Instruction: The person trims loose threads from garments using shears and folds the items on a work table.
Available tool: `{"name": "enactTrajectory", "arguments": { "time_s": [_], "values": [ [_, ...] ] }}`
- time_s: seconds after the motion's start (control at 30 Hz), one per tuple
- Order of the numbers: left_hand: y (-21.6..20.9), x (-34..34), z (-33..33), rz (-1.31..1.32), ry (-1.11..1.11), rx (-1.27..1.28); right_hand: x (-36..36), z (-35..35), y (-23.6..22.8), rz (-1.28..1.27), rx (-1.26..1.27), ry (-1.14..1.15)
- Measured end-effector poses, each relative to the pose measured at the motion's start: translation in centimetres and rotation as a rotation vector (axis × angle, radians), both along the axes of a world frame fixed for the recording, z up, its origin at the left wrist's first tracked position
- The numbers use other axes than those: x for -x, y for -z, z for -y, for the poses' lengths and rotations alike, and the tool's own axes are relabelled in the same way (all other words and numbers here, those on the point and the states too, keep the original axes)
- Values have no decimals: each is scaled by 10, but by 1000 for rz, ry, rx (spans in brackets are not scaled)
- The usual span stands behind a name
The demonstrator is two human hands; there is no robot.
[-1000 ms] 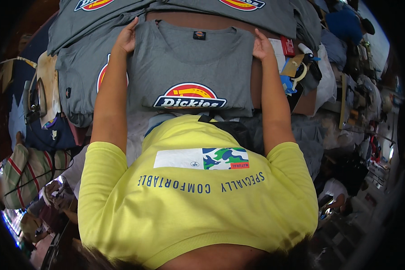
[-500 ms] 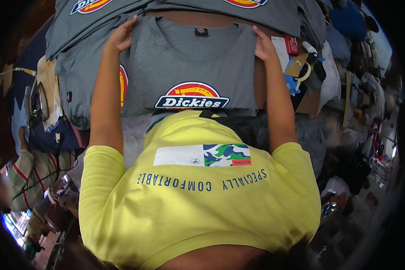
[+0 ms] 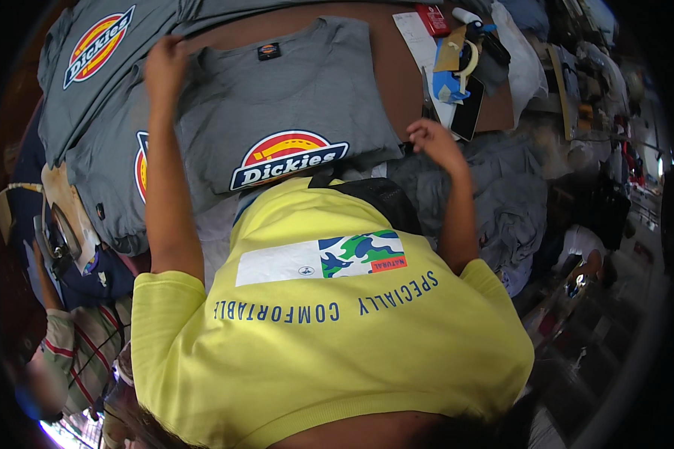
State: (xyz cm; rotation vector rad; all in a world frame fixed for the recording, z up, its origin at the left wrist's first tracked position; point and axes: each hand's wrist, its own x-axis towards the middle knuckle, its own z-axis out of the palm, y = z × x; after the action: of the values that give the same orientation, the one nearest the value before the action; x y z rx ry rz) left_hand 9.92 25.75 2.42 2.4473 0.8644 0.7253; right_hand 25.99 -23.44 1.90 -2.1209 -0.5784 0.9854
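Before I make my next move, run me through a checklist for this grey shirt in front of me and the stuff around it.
1. Grey shirt print side up: ok, the colourful logo shows.
2. Neck label visible: ok, it shows at the collar.
3. Left hand gripping fabric: cannot tell; it is at the shirt's upper left, fingers blurred.
4. Right hand touching the shirt: cannot tell; it is beside the right edge, fingers bent.
5. Blue tape dispenser off the shirt: ok, it lies to the right.
6. Separate from the left-hand shirt: cannot tell; your left forearm covers part of the boundary.
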Motion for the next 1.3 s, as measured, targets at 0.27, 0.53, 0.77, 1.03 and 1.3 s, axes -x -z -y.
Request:
{"name": "enactTrajectory", "arguments": {
  "time_s": [0.27, 0.53, 0.77, 1.03, 1.3],
  "values": [
    [37, -138, 187, -190, 471, -506, 74, 22, 30, 251, 269, 81],
    [87, -159, 181, -138, 496, -446, 76, 46, 76, 45, -103, 247],
    [58, -167, 185, -265, 465, -312, 84, 46, 12, 93, -253, 517],
    [93, -186, 176, -251, 316, -455, 62, 23, -20, 420, 285, 305],
    [39, -107, 147, 68, 473, -271, 11, -60, -20, 545, -113, -130]
  ]
}}
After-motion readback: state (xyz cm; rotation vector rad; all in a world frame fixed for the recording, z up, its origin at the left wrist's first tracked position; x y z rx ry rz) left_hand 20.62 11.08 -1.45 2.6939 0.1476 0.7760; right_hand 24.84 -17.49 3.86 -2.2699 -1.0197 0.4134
